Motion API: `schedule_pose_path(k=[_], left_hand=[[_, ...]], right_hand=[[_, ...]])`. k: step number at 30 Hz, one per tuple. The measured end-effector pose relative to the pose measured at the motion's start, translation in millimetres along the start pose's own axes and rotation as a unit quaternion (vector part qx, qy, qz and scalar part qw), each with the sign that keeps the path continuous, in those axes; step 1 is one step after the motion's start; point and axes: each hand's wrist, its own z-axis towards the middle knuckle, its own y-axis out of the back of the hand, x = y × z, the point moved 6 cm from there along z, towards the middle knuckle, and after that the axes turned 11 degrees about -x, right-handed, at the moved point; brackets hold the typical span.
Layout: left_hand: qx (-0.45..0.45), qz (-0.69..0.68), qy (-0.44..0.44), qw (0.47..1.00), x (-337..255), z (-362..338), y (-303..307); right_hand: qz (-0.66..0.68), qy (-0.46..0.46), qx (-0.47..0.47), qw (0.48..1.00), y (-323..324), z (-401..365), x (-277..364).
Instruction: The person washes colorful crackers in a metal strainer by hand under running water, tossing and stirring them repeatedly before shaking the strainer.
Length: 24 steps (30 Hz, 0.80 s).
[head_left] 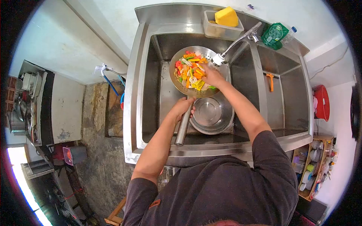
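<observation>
My left hand (pixel 183 107) is wrapped round the metal handle of a perforated strainer (pixel 177 83), near where the handle joins the bowl. Cut vegetables (pixel 186 71) in orange, yellow, red, white and green fill the strainer, several of them crinkle-cut. My right hand (pixel 212 76) reaches in from the right, its fingers stretched out over the vegetables and touching them; the fingertips are partly hidden among the pieces. Below the strainer, a round steel bowl (pixel 225 126) sits in the sink basin, partly covered by it. The faucet head (pixel 218 59) is just above my right hand.
The steel sink (pixel 130 113) has a second basin at right, with an orange-handled tool (pixel 270 81) in it. Along the back ledge stand a plastic tub (pixel 215 31) with a yellow sponge (pixel 227 17) and a green pouch (pixel 276 34). A red basin (pixel 321 101) hangs at far right.
</observation>
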Motion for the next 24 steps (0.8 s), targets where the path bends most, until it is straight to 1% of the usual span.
schedule_pose_path(k=[1, 2, 3, 5, 6, 8, 9, 11, 12, 14, 15, 17, 18, 20, 21, 23, 24], left_hand=[[-0.006, -0.007, -0.005, 1.000, 1, 2, 1], [-0.006, -0.009, -0.005, 1.000, 3, 5, 1], [-0.007, -0.015, -0.005, 1.000, 3, 6, 1], [-0.007, -0.017, -0.006, 1.000, 3, 9, 2], [-0.009, -0.017, -0.003, 1.000, 4, 8, 3], [-0.012, -0.013, 0.000, 1.000, 5, 9, 3], [-0.022, -0.009, 0.001, 1.000, 6, 9, 4], [-0.034, -0.006, 0.005, 0.999, 9, 11, 6], [-0.031, -0.004, 0.001, 1.000, 9, 12, 6], [-0.028, -0.006, 0.000, 1.000, 9, 12, 4], [-0.032, -0.006, 0.005, 0.999, 7, 9, 4], [-0.037, -0.007, 0.010, 0.999, 6, 7, 3], [-0.034, -0.007, 0.010, 0.999, 5, 7, 2], [-0.031, -0.007, 0.009, 0.999, 7, 7, 2], [-0.028, -0.005, 0.012, 1.000, 7, 6, 2], [-0.026, 0.000, 0.013, 1.000, 7, 5, 1], [-0.026, 0.008, 0.008, 1.000, 5, 3, 0]], right_hand=[[0.023, 0.044, 0.054, 0.997, 3, -5, 7], [0.029, 0.101, 0.023, 0.994, 7, -3, 4], [0.028, 0.102, 0.024, 0.994, 7, -2, 4], [0.058, 0.000, 0.018, 0.998, 8, 0, -10], [0.059, -0.002, 0.015, 0.998, 6, 1, -14], [0.084, -0.086, 0.016, 0.993, -3, 5, -29], [0.086, -0.087, 0.016, 0.992, -6, 8, -33], [0.014, -0.040, -0.057, 0.998, -5, 11, -37], [0.014, -0.041, -0.055, 0.998, -1, 9, -32], [-0.122, -0.026, 0.006, 0.992, 19, 0, -8], [-0.122, -0.025, 0.009, 0.992, 28, -6, 0], [-0.219, 0.035, 0.048, 0.974, 32, -16, 15], [-0.219, 0.035, 0.049, 0.974, 27, -17, 14], [-0.237, 0.015, 0.111, 0.965, 6, -22, 3], [-0.237, 0.015, 0.111, 0.965, 0, -20, 1], [-0.176, -0.031, 0.138, 0.974, -13, -13, -6], [-0.176, -0.030, 0.136, 0.975, -17, -10, -7]])
